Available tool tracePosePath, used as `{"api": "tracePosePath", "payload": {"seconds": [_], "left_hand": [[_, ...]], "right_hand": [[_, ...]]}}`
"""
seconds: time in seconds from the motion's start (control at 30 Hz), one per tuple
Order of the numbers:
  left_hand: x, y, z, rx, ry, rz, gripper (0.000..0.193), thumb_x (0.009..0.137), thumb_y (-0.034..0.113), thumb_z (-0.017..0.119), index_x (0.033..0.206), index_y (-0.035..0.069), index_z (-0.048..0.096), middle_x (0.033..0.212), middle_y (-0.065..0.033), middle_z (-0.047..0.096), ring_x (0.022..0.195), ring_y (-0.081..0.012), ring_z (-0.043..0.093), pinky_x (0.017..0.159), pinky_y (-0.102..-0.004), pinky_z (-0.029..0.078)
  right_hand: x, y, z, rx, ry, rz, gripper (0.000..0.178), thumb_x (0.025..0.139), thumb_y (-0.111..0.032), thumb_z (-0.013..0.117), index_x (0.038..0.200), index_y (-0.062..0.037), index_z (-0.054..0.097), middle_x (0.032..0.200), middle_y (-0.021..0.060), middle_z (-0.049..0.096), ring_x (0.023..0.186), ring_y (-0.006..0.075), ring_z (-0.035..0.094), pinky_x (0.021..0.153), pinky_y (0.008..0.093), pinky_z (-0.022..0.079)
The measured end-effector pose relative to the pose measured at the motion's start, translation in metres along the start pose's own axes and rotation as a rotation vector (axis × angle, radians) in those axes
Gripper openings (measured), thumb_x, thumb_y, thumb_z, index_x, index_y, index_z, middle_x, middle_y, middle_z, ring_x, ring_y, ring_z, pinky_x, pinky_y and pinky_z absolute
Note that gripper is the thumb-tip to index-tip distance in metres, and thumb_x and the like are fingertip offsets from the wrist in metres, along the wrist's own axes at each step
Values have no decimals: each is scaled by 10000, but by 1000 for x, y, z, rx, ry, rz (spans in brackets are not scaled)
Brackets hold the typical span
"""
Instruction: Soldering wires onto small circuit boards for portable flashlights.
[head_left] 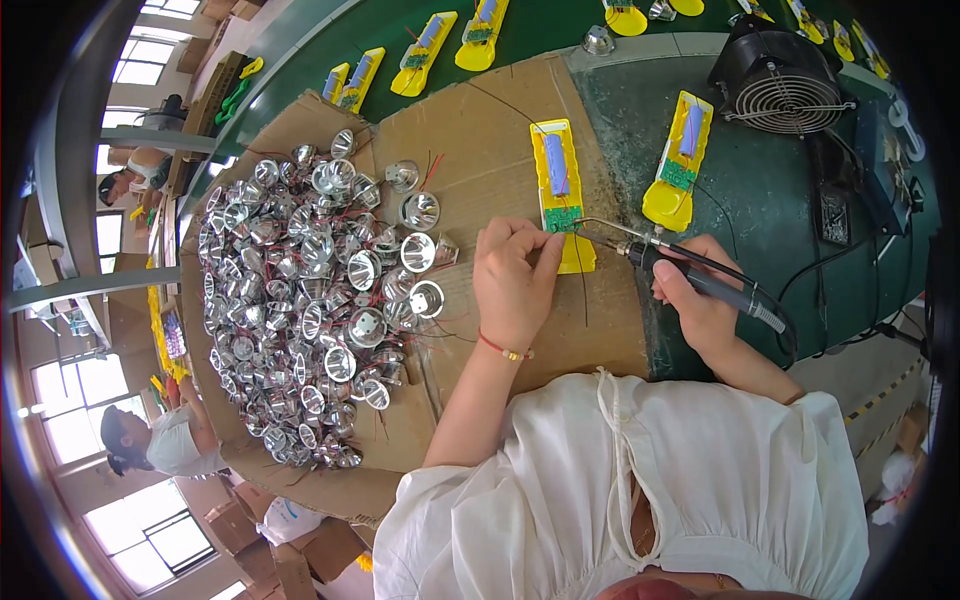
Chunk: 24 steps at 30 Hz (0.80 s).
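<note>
In front of me a yellow flashlight housing (pixel 578 262) lies on the cardboard, with a blue battery cell (pixel 556 165) and a green circuit board (pixel 562 219) set in it. My left hand (pixel 512 280) is at its left edge, thumb and fingers pinched together beside the board; what they hold, if anything, is too small to make out. My right hand (pixel 703 305) grips a soldering iron (pixel 715 287) with a curved metal feed tube (pixel 600 222). Its tip points at the circuit board. A second yellow housing (pixel 668 205) with battery and board lies to the right.
A big heap of silvery reflector cups (pixel 300 280) with thin wires fills the left of the cardboard sheet (pixel 470 130). A black fan (pixel 785 85) stands at the far right. More yellow housings (pixel 424 55) line the back. Two other people (pixel 160 440) sit at the left.
</note>
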<state>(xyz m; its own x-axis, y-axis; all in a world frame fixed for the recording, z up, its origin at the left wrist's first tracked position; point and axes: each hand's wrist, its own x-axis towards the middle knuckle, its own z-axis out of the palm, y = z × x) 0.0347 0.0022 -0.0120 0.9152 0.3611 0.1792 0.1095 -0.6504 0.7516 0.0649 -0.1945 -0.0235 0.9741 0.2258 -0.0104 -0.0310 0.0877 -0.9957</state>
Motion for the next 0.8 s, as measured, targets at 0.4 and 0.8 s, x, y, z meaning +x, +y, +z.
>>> {"api": "tracePosePath", "payload": {"seconds": [0.4, 0.8], "left_hand": [[-1, 1, 9, 142, 71, 78, 106, 719, 110, 690, 681, 47, 613, 770, -53, 545, 720, -233, 518, 643, -354, 381], [-1, 1, 9, 131, 73, 64, 112, 721, 113, 694, 681, 42, 617, 741, -63, 551, 678, -230, 536, 611, -351, 384]], "right_hand": [[-1, 1, 1, 38, 24, 1, 140, 778, -62, 665, 837, -1, 553, 643, 24, 575, 570, 50, 528, 511, 196, 423], [-2, 0, -6, 109, 41, 46, 148, 789, -85, 663, 859, -11, 555, 676, 38, 595, 581, 64, 562, 520, 192, 455]]}}
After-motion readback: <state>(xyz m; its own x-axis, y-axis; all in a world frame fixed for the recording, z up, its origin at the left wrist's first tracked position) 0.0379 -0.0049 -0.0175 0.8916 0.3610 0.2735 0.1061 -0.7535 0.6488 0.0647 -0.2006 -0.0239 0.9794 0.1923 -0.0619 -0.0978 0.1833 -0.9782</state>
